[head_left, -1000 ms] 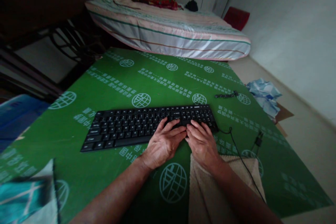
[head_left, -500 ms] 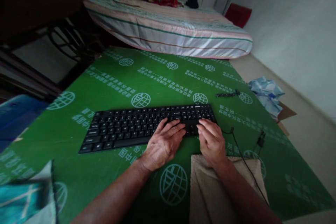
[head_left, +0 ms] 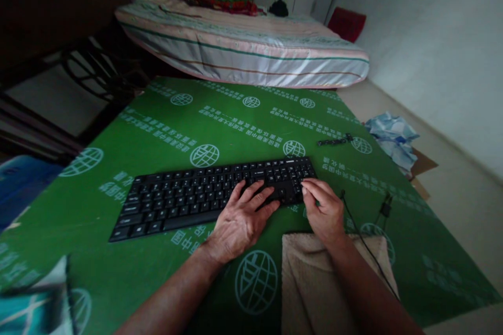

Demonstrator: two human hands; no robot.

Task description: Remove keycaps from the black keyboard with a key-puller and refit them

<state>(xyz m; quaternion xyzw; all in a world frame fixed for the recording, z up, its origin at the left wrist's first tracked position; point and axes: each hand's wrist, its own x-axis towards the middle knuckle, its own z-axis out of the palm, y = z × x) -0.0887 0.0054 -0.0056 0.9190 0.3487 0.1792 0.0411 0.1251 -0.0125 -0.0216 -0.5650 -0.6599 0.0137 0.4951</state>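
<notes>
A black keyboard [head_left: 173, 201] lies at a slant on the green board, its left end nearer to me. Across its right half rests my left hand [head_left: 245, 214], palm down, fingers spread over the keys and the lower edge. My right hand [head_left: 324, 209] is at the keyboard's right end, thumb and forefinger pinched together by the number keys. Whatever may be between those fingertips is too small or hidden to make out. Beneath my right wrist and forearm is a beige cloth [head_left: 302, 282]. A thin black cable [head_left: 363, 238] runs just right of that hand.
The green board [head_left: 157, 298] carries printed globes and lettering. A small dark strip-like object [head_left: 335, 141] lies beyond the keyboard, and a black plug-like piece [head_left: 386, 207] lies to the right. Teal and grey fabric [head_left: 39, 303] sits at the near left. A striped mattress [head_left: 243, 57] borders the far edge.
My right hand has shifted right, from the keys near my left hand to the keyboard's end, and the gap between the hands is wider. The left hand's fingers are slightly more spread. The view shifted slightly.
</notes>
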